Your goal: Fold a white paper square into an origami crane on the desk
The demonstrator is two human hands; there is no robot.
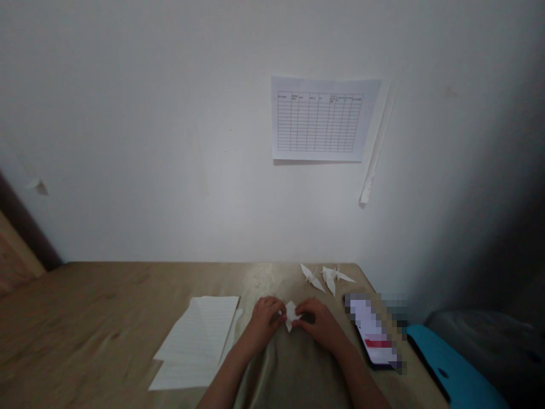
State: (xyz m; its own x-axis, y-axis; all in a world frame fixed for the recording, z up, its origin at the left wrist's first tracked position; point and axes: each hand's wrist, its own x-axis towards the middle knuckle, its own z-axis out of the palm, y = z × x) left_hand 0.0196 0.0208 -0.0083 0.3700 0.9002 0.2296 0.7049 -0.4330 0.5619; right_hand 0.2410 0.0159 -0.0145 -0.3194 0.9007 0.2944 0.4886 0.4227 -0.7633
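My left hand and my right hand meet over the wooden table. Between their fingertips sits a small folded white paper piece, pinched from both sides. Both hands have their fingers curled onto it. To the left of my left forearm lies a stack of lined white paper sheets. Two finished white paper cranes stand at the table's far right edge, beyond my right hand.
A phone lies at the table's right edge, close to my right forearm. A blue object sits off the table to the right. On the white wall hangs a printed grid sheet and a white strip.
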